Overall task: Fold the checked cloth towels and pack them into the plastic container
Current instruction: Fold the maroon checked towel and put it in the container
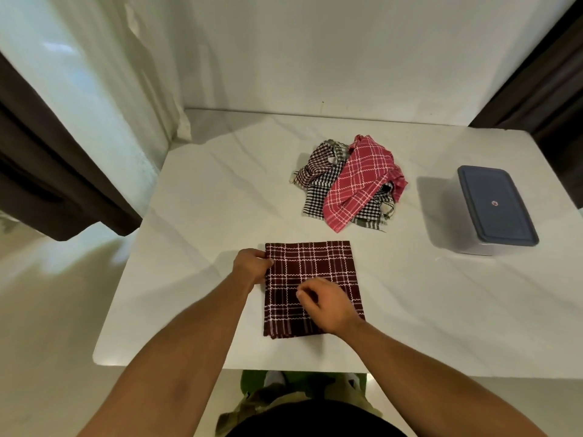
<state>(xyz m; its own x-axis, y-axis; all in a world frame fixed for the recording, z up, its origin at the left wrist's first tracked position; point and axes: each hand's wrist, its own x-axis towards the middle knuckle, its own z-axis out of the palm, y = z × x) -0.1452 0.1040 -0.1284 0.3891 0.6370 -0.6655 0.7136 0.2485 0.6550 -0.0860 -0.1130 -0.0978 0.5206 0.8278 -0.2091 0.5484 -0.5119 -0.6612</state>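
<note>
A long dark brown curtain [47,171] hangs far to the left of the dark red checked cloth towel [315,266]. That towel is the one being worked on. It lies flat as a neat square on the white table [205,200], close to the table's near edge. The left hand [252,268] is at the towel's left edge, near its far corner. Its fingers are curled round the edge and hold it. The right hand [331,305] sits on top of the towel, toward its near right part. Its fingers are bent and the tips point down onto the cloth, but I cannot tell if they pinch it or only press on it. The two hands are apart, with a strip of towel between them. Behind the dark red towel and a bit to its right is a messy pile of other towels, not folded. A small brown and white checked cloth [315,162] lies at the left of the pile, a black and white checked cloth [315,197] is under it, and a pink checked cloth [359,181] is draped on top. Far to the right of the dark red towel stands the clear plastic container [467,228]. Its grey-blue lid [495,206] is on.
</note>
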